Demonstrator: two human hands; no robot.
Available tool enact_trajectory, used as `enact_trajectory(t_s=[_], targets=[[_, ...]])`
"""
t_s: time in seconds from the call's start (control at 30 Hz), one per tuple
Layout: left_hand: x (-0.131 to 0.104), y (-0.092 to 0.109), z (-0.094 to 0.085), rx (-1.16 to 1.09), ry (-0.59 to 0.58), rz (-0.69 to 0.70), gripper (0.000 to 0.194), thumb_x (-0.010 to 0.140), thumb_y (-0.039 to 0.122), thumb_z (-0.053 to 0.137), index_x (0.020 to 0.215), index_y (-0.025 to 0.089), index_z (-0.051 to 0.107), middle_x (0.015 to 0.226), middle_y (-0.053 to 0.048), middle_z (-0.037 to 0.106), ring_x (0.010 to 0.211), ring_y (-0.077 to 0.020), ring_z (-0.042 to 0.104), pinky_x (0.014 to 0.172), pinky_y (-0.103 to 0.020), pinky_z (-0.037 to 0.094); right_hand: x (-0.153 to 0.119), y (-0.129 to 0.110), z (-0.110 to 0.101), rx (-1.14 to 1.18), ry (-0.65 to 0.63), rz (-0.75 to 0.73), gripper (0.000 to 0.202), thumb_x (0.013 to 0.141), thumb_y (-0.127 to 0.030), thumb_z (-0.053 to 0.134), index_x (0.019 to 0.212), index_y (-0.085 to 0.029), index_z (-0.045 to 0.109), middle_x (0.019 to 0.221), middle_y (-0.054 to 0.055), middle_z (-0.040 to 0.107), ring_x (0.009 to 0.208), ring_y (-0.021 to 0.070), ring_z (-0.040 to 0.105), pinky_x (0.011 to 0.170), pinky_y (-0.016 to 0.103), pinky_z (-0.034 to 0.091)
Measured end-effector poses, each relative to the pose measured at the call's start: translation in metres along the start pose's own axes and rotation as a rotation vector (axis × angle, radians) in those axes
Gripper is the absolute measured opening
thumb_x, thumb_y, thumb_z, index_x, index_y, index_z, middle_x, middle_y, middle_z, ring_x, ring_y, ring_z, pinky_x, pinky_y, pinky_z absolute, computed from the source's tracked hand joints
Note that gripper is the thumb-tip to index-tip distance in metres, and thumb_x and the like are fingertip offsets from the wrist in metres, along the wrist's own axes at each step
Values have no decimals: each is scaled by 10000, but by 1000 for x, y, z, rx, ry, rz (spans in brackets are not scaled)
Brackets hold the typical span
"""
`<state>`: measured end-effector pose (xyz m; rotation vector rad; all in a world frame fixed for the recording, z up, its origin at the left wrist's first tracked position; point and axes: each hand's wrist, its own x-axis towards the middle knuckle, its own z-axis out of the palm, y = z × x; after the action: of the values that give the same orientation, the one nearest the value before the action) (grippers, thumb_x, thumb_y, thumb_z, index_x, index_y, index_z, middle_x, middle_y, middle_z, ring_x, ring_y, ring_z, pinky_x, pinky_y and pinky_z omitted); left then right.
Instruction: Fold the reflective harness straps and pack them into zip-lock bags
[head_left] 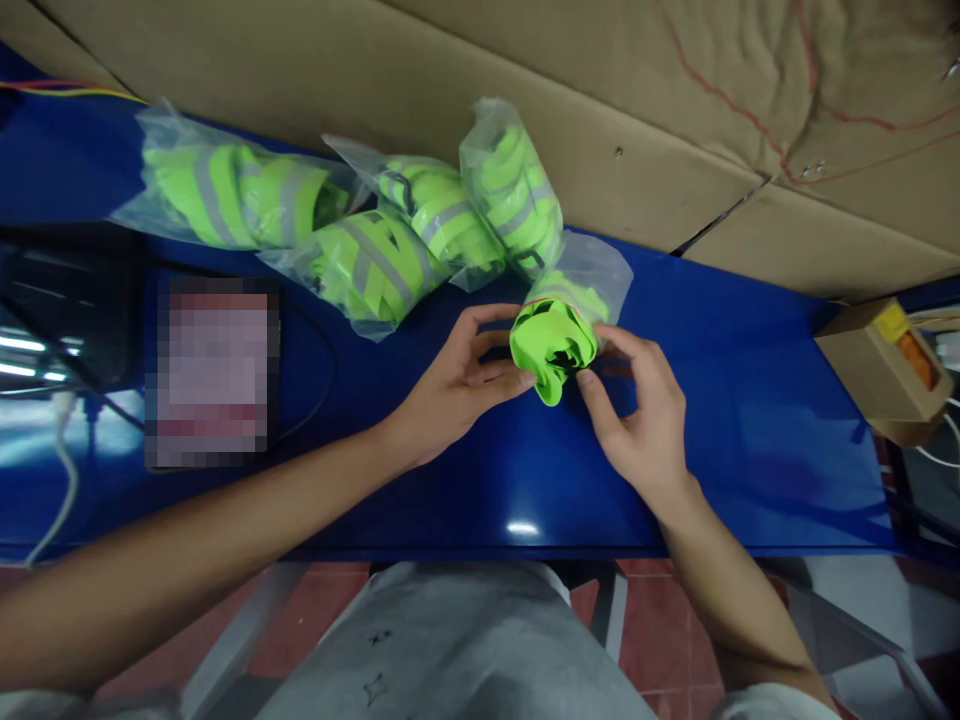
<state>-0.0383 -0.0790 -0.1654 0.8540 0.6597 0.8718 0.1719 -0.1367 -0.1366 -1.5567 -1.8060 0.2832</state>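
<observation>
A rolled neon-green strap bundle [551, 345] sits partly inside a clear plastic bag [600, 268], its open end facing me. My left hand [469, 375] grips the bundle's left side, thumb at its lower edge. On the right side, my right hand [637, 405] holds the bundle and bag edge between thumb and fingers. Just behind it stands a bagged green bundle [517, 195]. More bagged green bundles with grey stripes lie to the left: one [442, 215] near the back, one [375, 265] in front of it, and a longer one [240, 195] at far left.
The blue table [750, 420] has brown cardboard [600, 130] along its back. A small cardboard box [885, 370] stands at the right edge. At left are a pixelated flat object [214, 375], a black device [67, 300] and cables.
</observation>
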Motion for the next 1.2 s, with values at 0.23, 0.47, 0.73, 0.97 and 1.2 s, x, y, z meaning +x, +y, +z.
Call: enact_trajectory(t_s=[0.23,0.47,0.73,0.97,1.2], targets=[[-4,-5,4,80,-72,102,456,822,219,855,1204,280,614,1263,-43,643,1109,-192,677,963,-317,591,-7,-9,7,-246,-92,-382,770,889,-530,762,1541,-332,405,1511,145,501,1409,403,482,1153,625,442],[-12,-2,3,381,-324,257,495,999,181,617,1468,324,541,1397,-85,646,1238,-226,670,1041,-354,574,-5,3,-1,-197,96,-315,532,912,-167,723,1400,-295,552,1375,118,594,1299,313,598,1101,524,530],[-10,3,-6,1149,-136,901,699,921,226,743,1532,233,404,1599,-186,426,1525,-301,412,1213,-525,450,2,-15,-19,374,402,-46,419,804,-147,830,1177,-256,671,1116,53,690,1053,260,699,990,486,575],[-12,9,6,1461,-108,1004,810,979,428,653,1619,183,221,1545,-190,545,1509,-299,463,1277,-511,333,-10,-38,-22,693,204,164,470,836,-175,808,1247,-293,612,1191,39,691,1091,240,698,950,431,609],[-11,13,9,1654,-103,832,875,875,416,737,1587,123,322,1351,-171,662,1206,-326,661,1047,-455,504,-6,-24,-16,79,265,11,394,870,-278,795,1245,-261,673,1289,95,627,1314,316,571,1138,536,475]])
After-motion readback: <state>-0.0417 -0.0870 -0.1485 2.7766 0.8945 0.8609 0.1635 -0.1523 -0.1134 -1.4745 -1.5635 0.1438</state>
